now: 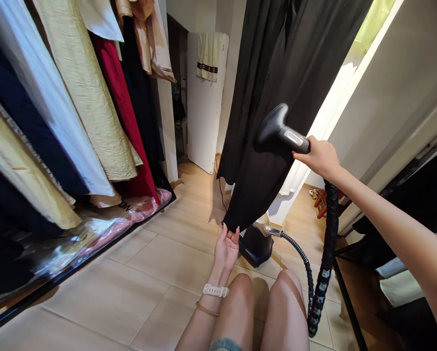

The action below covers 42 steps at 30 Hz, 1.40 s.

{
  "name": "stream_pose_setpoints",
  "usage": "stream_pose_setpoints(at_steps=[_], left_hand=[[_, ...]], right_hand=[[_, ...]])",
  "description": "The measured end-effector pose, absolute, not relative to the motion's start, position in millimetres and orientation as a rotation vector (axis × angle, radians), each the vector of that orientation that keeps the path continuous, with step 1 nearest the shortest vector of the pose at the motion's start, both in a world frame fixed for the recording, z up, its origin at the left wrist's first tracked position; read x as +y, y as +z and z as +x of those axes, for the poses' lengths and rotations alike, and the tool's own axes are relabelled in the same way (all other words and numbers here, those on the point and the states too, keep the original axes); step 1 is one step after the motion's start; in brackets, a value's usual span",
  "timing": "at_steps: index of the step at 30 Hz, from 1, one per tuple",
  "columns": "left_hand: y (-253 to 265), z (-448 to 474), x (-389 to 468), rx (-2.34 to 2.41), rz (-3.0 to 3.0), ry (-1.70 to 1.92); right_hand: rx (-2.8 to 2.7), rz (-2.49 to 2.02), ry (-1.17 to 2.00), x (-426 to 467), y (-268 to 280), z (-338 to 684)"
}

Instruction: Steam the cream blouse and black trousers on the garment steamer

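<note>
A long black garment hangs in front of me, its lower edge drawn toward me. My left hand pinches the bottom hem of this garment between thumb and fingers. Wrapped around the handle of a black garment steamer head is my right hand. The steamer head lies against the cloth or just in front of it; which, I cannot tell. From the handle a black wrapped hose drops down, loops near my knee and rises to the steamer base on the floor, behind the hem.
Garments hang along the left, above a low shelf with plastic-wrapped clothing. A white door with a towel over it stands behind. A red stool and more dark clothes are at right. The floor is tiled.
</note>
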<state>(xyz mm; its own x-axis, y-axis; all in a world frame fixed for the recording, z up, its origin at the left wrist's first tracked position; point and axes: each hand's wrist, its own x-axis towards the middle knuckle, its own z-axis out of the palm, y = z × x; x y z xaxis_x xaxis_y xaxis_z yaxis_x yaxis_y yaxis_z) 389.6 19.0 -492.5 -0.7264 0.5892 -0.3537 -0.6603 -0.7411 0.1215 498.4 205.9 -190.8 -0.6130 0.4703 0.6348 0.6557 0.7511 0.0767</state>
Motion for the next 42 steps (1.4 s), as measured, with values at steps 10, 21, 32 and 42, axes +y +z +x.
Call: stream_pose_setpoints(at_steps=[10, 21, 32, 42], left_hand=[[-488, 397, 19, 0.352, -0.36, 2.383], [-486, 404, 22, 0.342, -0.356, 2.383], [-482, 403, 25, 0.363, -0.381, 2.373], [-488, 400, 28, 0.364, -0.389, 2.41]], right_hand=[[-2.217, -0.936, -0.354, 222, -194, 503], [-2.221, -0.987, -0.359, 229, -206, 515], [-2.518, -0.964, -0.433, 209, -258, 531], [-2.723, -0.851, -0.348, 191, -298, 537]])
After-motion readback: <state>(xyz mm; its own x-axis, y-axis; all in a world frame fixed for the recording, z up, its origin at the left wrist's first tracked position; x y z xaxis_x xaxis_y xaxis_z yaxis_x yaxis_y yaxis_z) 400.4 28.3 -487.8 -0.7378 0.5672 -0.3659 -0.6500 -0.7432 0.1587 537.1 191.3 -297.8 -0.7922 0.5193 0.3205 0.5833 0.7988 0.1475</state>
